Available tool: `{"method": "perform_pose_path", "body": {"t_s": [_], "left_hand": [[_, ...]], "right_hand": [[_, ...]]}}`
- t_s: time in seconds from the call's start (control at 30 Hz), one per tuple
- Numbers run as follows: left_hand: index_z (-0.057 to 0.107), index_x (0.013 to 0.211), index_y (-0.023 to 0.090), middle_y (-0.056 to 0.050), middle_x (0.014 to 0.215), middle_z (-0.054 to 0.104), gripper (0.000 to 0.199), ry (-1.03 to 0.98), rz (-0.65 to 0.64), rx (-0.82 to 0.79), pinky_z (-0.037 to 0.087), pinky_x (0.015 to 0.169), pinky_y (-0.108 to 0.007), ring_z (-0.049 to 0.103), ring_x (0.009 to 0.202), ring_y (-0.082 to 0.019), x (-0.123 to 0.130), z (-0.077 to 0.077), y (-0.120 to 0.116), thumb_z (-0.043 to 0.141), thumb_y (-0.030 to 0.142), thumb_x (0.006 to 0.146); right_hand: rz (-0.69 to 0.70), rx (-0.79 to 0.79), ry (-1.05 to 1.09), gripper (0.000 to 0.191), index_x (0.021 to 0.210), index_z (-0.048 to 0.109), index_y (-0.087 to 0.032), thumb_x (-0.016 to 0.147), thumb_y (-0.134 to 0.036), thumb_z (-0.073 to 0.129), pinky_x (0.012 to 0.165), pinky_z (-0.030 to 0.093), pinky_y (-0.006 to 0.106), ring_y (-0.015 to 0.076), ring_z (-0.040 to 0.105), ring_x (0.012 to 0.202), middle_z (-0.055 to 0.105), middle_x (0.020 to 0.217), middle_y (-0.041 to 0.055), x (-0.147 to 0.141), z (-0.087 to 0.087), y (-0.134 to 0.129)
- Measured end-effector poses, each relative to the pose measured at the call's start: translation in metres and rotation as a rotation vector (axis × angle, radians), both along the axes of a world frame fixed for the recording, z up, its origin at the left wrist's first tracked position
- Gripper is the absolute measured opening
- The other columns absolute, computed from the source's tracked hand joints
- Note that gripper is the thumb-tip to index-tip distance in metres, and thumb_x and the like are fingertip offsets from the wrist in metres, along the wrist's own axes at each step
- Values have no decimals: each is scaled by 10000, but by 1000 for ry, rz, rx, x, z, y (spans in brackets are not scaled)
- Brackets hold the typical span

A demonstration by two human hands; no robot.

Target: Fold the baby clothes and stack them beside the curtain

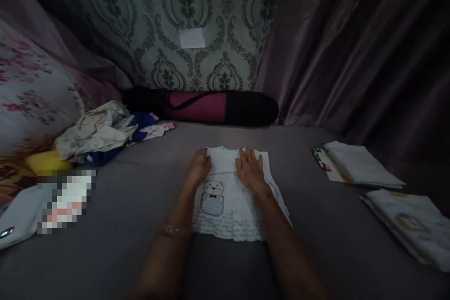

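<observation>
A small white baby shirt lies spread on the grey bed surface in front of me. It has a bear print on its left half and rows of small lettering along the near edge. My right hand rests flat on its upper right part, fingers spread. At the upper left edge of the shirt, my left hand lies with its fingers stretched forward, touching the cloth. The fingertips of the left hand are partly hidden.
To the right sit folded white cloths and a folded printed garment. A heap of loose clothes lies at left, near a floral pillow and a pale device. Along the wall stretches a black and maroon bag.
</observation>
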State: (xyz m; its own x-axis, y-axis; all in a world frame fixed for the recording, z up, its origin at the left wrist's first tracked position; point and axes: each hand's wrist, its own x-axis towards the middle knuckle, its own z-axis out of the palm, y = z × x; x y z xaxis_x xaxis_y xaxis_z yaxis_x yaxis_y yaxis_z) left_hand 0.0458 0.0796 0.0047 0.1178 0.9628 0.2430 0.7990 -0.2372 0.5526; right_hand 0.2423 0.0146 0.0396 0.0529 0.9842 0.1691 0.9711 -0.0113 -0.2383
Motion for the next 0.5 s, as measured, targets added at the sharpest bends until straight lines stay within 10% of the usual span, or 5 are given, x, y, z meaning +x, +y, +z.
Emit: {"method": "perform_pose_path", "body": {"t_s": [0.5], "left_hand": [[435, 1364, 48, -201, 1365, 522, 484, -349, 169, -319, 372, 1058, -343, 487, 1279, -256, -39, 53, -15, 403, 180, 899]], "right_hand": [[112, -229, -150, 596, 1506, 229, -153, 983, -430, 159, 1151, 29, 498, 238, 96, 1453, 156, 1581, 95, -39, 15, 10]]}}
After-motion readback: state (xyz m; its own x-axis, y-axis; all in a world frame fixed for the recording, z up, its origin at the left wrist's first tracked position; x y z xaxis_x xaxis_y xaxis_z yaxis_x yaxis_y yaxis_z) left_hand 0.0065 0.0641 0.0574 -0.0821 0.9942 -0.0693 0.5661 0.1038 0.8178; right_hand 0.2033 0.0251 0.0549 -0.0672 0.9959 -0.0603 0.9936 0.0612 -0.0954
